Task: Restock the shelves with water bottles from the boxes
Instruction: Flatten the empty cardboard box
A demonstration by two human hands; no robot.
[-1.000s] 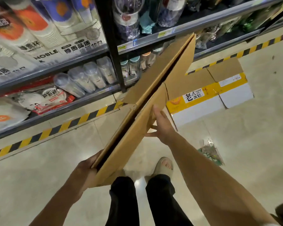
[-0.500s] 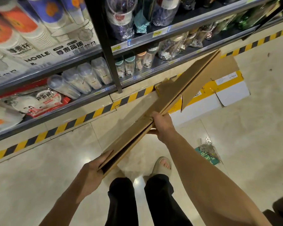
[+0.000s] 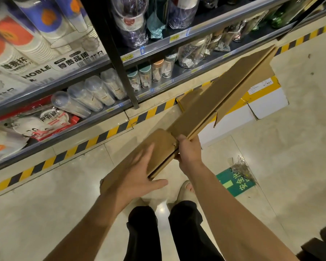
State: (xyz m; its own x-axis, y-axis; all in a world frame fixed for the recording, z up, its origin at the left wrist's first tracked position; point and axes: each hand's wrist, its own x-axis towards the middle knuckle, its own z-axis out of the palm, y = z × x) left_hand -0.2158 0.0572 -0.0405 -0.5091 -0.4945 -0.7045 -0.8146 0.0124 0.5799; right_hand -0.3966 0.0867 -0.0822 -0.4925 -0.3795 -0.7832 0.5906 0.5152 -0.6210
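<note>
A flattened brown cardboard box [image 3: 211, 102] stretches from my waist up toward the shelf edge at the right. My right hand [image 3: 189, 149] grips its edge near the middle. My left hand [image 3: 139, 172] lies flat with spread fingers on the near flap, pressing it down. Small water bottles [image 3: 149, 75] with coloured caps stand on the lower shelf [image 3: 186, 76] behind the black post. A yellow-and-white box [image 3: 265, 102] lies on the floor under the cardboard's far end.
Clear tumblers [image 3: 94, 95] lie on the lower left shelf, paper cup packs [image 3: 26, 44] above them. A black shelf post [image 3: 119, 63] divides the bays. Yellow-black hazard tape [image 3: 83, 146] runs along the floor. A green floor sticker [image 3: 233, 181] and crumpled plastic wrap [image 3: 241, 166] lie at right.
The cardboard has swung lower and further right, lying flatter. My left hand has let go of the near end and now presses flat on top of the flap.
</note>
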